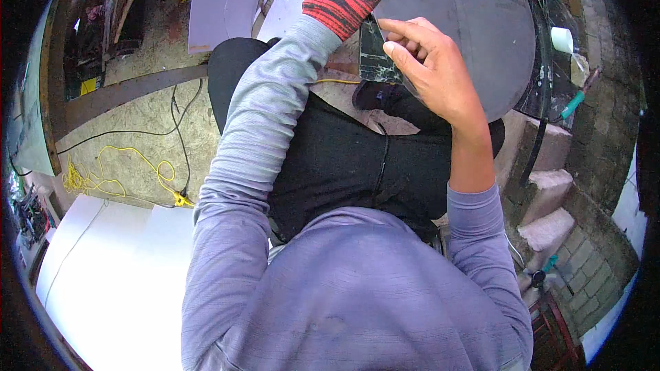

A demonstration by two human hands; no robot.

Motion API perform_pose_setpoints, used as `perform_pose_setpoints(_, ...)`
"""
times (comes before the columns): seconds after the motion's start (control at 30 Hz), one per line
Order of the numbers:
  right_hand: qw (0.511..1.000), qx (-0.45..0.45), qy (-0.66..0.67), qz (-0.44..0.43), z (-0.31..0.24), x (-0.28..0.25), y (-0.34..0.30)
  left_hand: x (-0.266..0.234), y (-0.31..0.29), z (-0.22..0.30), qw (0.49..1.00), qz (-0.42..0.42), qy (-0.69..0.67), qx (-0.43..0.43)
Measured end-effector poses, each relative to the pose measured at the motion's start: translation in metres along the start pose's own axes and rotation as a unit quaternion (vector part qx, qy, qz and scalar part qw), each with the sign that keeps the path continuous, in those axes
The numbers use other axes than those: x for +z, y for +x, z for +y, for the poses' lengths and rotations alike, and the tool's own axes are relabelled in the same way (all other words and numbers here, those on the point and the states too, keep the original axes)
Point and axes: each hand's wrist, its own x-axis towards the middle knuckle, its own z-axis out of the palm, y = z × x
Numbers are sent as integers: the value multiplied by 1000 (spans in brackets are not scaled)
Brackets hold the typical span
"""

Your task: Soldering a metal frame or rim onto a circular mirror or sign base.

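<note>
At the top middle my left hand (340,0), in a red and black striped knit glove, grips the edge of a narrow black panel with white marble veining (377,62). The tips of its fingers run out of view at the top. Just to the right, my bare right hand (434,65) has thumb and forefinger drawn together beside the panel's right edge. Something thin and clear-looking seems to be pinched there, too fine to name. Beyond the right hand lies a large round dark grey disc (474,34), shiny at its far side.
A yellow cord (96,177) and black cables (180,117) lie on the floor at left. White sheets (117,254) lie at lower left. Pale panels (227,3) lean at the top. At right are a white roll (562,40), a teal-handled tool (573,105) and concrete steps (546,189).
</note>
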Motion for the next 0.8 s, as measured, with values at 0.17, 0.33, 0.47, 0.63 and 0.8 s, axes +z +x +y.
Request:
perform_pose_setpoints(0.17, 1000, -1, 0, -1, 1, 0, -1, 1, 1, 6, 1000, 11, -11, 14)
perform_pose_setpoints(0.33, 1000, -3, 18, -4, 1, 1, 0, 0, 2, 6, 1000, 5, -5, 0)
perform_pose_setpoints(0.47, 1000, -2, 10, 1, 1, 0, 0, 2, 2, 5, 1000, 15, -19, 14)
perform_pose_setpoints(0.63, 1000, -9, 11, 6, 1, 0, -1, 1, 1, 5, 1000, 5, -20, -2)
perform_pose_setpoints(0.8, 1000, -6, 14, 5, 2, 0, 0, 2, 3, -2, 1000, 0, -18, 12)
